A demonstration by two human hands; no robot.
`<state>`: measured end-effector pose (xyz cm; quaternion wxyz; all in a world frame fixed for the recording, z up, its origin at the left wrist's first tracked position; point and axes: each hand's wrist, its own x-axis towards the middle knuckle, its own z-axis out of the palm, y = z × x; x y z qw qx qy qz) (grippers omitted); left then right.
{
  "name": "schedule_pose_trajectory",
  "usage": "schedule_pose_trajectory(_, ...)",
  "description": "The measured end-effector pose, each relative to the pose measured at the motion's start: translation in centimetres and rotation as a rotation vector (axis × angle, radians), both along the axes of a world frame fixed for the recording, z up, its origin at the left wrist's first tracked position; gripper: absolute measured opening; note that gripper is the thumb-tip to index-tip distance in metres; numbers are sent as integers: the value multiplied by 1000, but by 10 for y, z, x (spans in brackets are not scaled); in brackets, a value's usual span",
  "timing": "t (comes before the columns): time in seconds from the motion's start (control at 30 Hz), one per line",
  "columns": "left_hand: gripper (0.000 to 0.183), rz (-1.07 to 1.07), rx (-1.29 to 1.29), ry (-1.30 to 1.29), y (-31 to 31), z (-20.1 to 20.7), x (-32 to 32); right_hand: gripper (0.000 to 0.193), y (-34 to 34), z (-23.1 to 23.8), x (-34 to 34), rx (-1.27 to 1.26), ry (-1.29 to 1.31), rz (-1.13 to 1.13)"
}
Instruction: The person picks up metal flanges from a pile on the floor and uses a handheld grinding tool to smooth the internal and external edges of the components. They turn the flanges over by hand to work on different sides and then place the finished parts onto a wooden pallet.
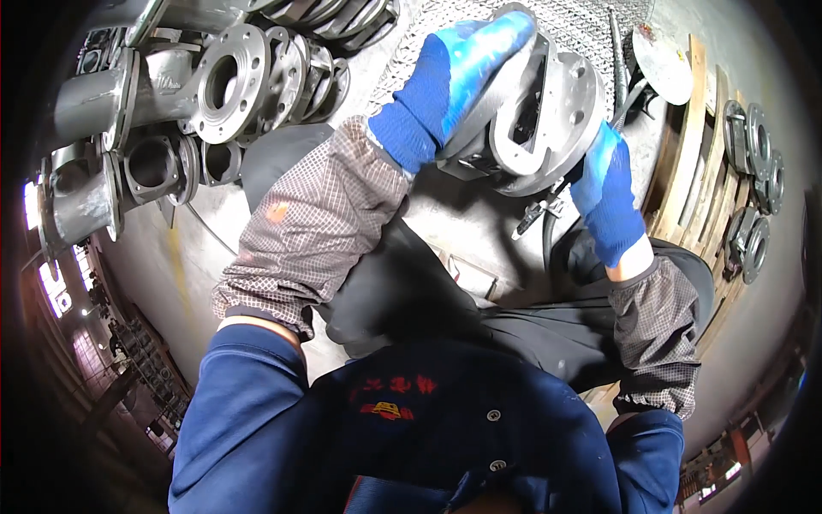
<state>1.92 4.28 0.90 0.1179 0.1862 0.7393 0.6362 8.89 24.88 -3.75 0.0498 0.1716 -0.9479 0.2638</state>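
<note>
A grey flanged metal casting, apparently a valve body, is tilted up between my two gloved hands, with round flanges and an oblong opening facing me. My left hand, in a blue glove, is closed over the upper left flange rim, its fingertips partly out of sight behind it. At the lower right rim is my right hand, also gloved in blue. It is closed against the flange edge, with most of its fingers hidden by the casting. Just below the casting lies a small metal fitting or tool beside a dark hose.
Several flanged castings are stacked at the left. A wooden pallet at the right carries more flanged castings. Behind the held casting are a rough mesh mat and a pale round disc. My bent legs are below.
</note>
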Motion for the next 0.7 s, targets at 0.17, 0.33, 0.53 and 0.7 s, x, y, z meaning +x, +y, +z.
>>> schedule_pose_trajectory(0.17,36,-70,-286,696,-14,-23,-36,30,-9,-18,-16,-770,-272,-346)
schedule_pose_trajectory(0.33,42,17,122,130,-1,-38,2,42,-34,-28,0,-1526,-445,-818)
schedule_pose_trajectory(0.53,33,77,374,-433,-19,-21,11,27,-40,-2,-4,-920,-375,-462)
schedule_pose_trajectory(0.7,34,-12,-78,130,-36,-18,19,28,-68,26,-9,-1085,-498,-545)
